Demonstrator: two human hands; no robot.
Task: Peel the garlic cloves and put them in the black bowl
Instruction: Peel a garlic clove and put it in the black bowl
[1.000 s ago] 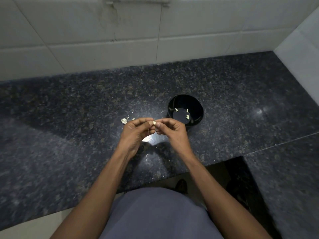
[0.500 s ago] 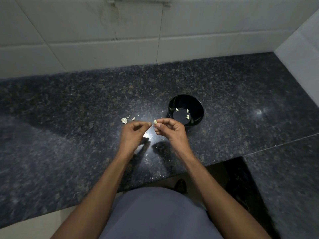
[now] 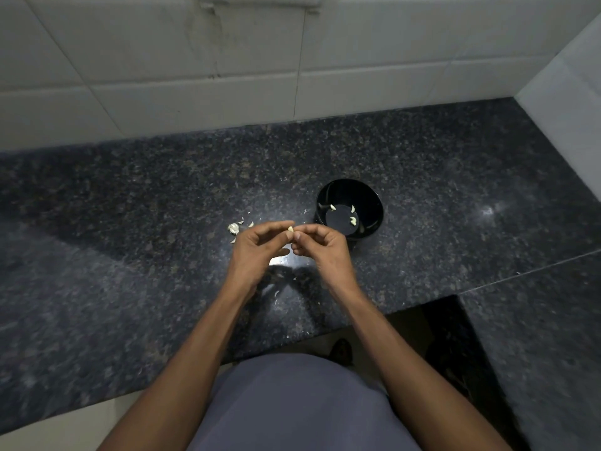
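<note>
Both hands [image 3: 294, 247] have rejoined, pinching garlic clove [image 3: 290, 228] beside black bowl [image 3: 374, 200].

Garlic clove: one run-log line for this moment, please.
stage: peeling | garlic clove: pinched between left hand and right hand | black bowl: holds three peeled cloves

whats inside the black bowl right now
Three pale peeled garlic cloves lie inside the black bowl, apart from each other. The near inner wall is hidden by the bowl's own rim, so anything tucked there cannot be seen.

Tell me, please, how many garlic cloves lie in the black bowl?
3 in the black bowl: one left, one right, one nearer. Its near wall may hide more.
</note>
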